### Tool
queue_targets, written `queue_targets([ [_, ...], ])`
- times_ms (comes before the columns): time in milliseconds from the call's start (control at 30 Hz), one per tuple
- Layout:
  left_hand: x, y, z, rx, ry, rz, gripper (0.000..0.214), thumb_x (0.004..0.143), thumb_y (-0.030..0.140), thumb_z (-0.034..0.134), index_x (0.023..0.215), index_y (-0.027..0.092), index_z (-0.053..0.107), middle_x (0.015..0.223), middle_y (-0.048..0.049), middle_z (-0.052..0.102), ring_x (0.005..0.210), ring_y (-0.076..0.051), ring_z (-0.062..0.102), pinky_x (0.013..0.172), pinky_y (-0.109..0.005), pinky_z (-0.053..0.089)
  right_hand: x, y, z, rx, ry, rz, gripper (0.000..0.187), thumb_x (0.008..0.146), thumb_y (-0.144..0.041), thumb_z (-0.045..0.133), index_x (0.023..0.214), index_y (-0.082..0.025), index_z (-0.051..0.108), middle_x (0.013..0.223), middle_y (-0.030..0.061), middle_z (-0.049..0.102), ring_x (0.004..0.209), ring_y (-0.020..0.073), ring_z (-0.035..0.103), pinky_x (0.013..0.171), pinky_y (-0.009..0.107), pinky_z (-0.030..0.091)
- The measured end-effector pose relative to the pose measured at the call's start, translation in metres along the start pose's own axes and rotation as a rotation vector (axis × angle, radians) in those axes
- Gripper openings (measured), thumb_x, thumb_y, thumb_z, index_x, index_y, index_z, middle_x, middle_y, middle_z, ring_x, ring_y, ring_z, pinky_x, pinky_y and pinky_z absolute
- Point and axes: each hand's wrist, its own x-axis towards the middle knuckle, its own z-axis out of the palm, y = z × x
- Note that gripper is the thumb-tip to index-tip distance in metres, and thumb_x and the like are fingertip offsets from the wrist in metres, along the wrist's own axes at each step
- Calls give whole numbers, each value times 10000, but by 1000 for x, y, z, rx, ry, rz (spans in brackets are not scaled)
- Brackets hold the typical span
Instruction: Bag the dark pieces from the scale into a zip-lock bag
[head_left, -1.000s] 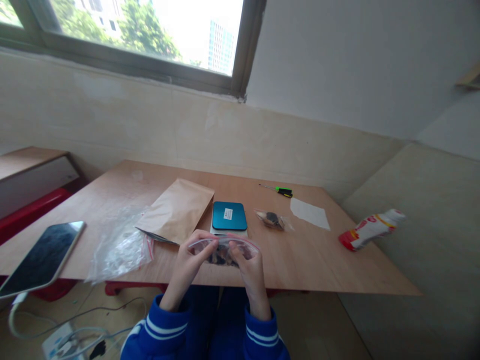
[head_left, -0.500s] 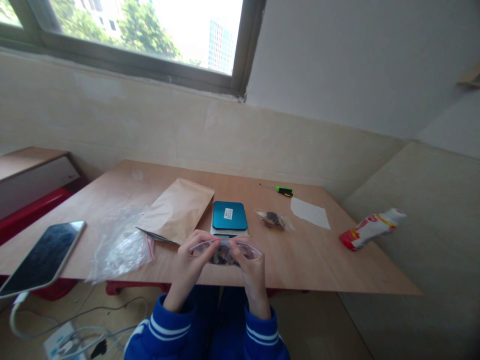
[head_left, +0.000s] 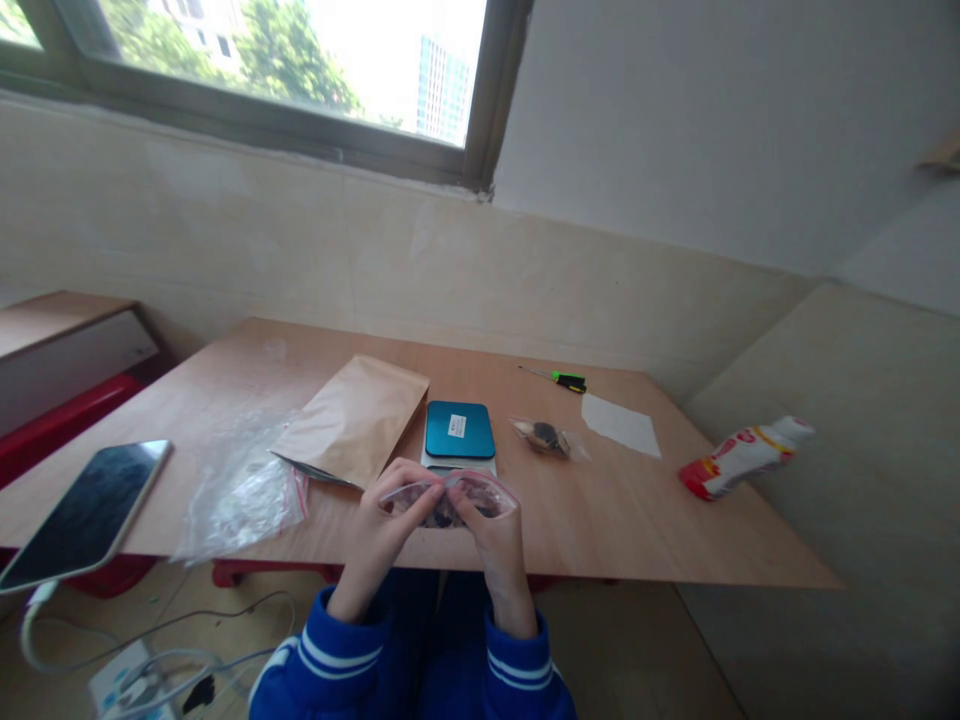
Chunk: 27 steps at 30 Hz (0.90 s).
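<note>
Both hands pinch a small clear zip bag

The left hand [head_left: 386,520] and right hand [head_left: 491,535] clamp the zip bag [head_left: 450,498] at its top edge, long axis left-right, over the near bench [head_left: 637,520] edge.

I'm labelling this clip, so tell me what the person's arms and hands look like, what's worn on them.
Both hands, the left hand and right hand, are bare: no gloves, and no rings or watch show. Each forearm has a bright blue sleeve ending in a ribbed cuff with two white stripes.
</note>
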Motion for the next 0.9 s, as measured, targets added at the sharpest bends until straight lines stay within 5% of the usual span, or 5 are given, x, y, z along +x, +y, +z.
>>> queue_targets([
  [433, -2, 1, 2, -9, -34, -4, 111, 812, 292, 677, 802, 181, 676, 795, -14, 615, 723, -132, 614, 610, -225, 475, -2, 3, -3, 42, 5, -65, 101, 726, -278, 764, 733, -196, 706, 778, 1, 636, 698, 142, 635, 609, 254, 543],
  [633, -3, 2, -1, 68, 48, 69, 88, 805, 262, 686, 762, 186, 676, 768, -6, 625, 743, -127, 614, 659, -222, 474, -2, 0, -12, -21, -96, 20, 293, 823, -403, 658, 1032, -201, 692, 922, 52, 684, 804, 180, 655, 699, 311, 549],
  [800, -4, 6, -1, 147, 63, 103, 74, 797, 254, 694, 763, 189, 696, 778, -19, 640, 758, -137, 623, 663, -227, 484, -2, -14, -20, -405, 160, -275, 372, 854, -389, 622, 1194, -238, 618, 1145, 84, 616, 1080, 232, 576, 936, 422, 456],
  [900, -5, 7, 3, 147, 27, 110, 73, 800, 252, 690, 774, 184, 697, 783, -27, 637, 750, -143, 623, 649, -236, 494, -7, -25, -17, -703, 123, -464, 216, 862, -331, 637, 1065, -276, 684, 1171, 69, 603, 1150, 245, 527, 1013, 457, 356],
])
